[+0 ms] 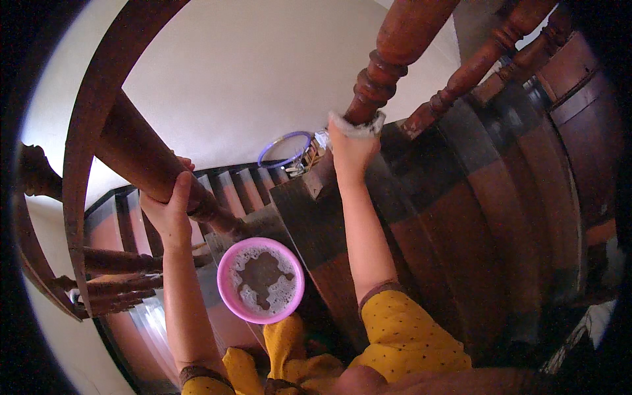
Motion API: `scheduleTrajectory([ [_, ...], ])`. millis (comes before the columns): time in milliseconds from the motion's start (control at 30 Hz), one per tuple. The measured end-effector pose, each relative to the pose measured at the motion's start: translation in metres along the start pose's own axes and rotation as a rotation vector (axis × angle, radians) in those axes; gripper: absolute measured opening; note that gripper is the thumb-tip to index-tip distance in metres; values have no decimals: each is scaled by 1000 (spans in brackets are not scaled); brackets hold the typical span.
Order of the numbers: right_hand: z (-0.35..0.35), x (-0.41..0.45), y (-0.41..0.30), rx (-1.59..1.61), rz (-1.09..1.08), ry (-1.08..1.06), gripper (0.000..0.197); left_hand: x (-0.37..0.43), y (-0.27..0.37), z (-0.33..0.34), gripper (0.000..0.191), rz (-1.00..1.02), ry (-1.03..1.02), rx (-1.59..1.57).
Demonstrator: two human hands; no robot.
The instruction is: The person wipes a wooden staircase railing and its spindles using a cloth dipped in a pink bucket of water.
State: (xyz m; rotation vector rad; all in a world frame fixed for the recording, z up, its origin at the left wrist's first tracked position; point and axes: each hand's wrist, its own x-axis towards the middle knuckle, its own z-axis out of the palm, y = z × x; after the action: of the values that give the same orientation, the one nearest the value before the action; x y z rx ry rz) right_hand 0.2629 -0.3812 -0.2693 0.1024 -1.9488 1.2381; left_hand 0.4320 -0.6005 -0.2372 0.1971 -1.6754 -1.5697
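Note:
A turned wooden baluster (148,153) slants down at the left, and my left hand (170,205) is wrapped around it with the thumb on top. On the right, my right hand (356,148) presses a wet grey-white cloth (358,127) around the lower part of another turned baluster (377,81); its fingers are partly hidden behind the wood and cloth. Between my forearms, a pink plastic basin (224,301) of greyish, foamy water (261,274) stands on a stair step, close to my knees.
A wooden handrail (81,123) curves along the left. Dark wooden stair treads (444,197) fan out at the right, and lower steps (237,190) show between the balusters. A purple ring (264,153) and small clutter (301,163) lie by the pale wall (247,74).

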Motion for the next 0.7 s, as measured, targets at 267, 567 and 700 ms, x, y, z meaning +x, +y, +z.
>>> scheduleTrajectory([
  [267,4,-29,48,43,-140,37,48,-2,7,13,31,-76,75,20],
  [567,-34,-44,85,541,623,-707,38,2,6,7,30,-89,28,89],
  [700,-29,-2,66,1381,608,-843,77,3,5,0,29,-57,18,35],
])
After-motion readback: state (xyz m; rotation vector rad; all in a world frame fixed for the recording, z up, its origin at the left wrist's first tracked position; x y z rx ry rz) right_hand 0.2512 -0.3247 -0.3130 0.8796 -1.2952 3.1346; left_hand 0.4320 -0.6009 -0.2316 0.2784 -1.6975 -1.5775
